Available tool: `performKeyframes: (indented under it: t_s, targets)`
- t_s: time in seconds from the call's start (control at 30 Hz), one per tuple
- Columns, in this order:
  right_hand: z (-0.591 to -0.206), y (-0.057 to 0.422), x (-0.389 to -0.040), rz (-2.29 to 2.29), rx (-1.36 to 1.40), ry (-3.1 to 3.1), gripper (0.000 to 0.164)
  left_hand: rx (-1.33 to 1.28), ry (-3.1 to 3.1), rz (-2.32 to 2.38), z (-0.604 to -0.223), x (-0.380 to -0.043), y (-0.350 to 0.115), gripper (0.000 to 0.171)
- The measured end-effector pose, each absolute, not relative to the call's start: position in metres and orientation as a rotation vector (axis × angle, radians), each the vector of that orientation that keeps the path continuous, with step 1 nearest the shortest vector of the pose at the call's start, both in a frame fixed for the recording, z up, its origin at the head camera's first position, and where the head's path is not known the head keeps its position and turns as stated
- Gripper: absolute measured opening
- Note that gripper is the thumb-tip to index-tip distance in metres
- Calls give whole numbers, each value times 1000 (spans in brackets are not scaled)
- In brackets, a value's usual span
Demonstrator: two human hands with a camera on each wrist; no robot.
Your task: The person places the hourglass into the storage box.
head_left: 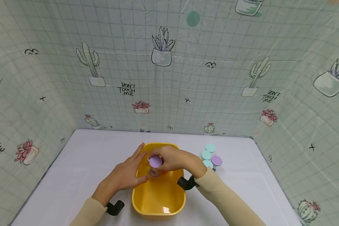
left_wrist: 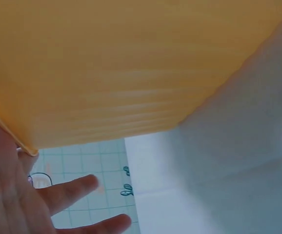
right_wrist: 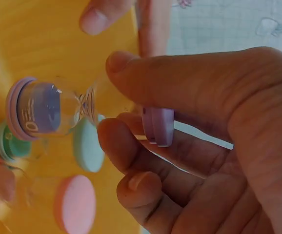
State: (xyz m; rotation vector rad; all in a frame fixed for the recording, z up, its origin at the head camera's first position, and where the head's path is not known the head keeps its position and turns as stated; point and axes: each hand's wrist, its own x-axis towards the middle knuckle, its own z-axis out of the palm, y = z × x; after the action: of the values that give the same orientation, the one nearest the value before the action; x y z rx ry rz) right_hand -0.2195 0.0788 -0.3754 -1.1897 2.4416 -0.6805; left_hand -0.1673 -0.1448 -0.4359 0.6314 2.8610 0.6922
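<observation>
My right hand point(head_left: 173, 157) pinches a purple-capped sand timer point(head_left: 155, 162) between thumb and fingers, above the inside of a yellow plastic bin point(head_left: 158, 199). In the right wrist view the timer's blue-violet sand point(right_wrist: 47, 107) lies in the bulb away from the hand. My left hand point(head_left: 127, 173) is at the bin's left rim, fingers spread, thumb reaching over the inside. It holds nothing; whether it touches the rim I cannot tell. Within the bin, the right wrist view shows a green-capped sand timer point(right_wrist: 88, 146) and a pink-capped sand timer point(right_wrist: 77, 204).
Right of the bin on the white table point(head_left: 237, 188) stands a cluster: several sand timers with mint caps point(head_left: 206, 155) and one with a purple cap point(head_left: 216, 160). A cactus-print cloth point(head_left: 169, 81) hangs behind the table and along both sides.
</observation>
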Motion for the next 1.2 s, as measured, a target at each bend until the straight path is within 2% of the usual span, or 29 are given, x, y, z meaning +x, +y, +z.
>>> performKeyframes:
  t_s: [0.37, 1.2]
  targets:
    - [-397, 69, -220, -566, -1192, 2444, 29, 608, 2764, 714, -427, -168, -147, 97]
    - [-400, 51, -218, -364, -1120, 2404, 30, 605, 2775, 725, -431, -169, -146, 99]
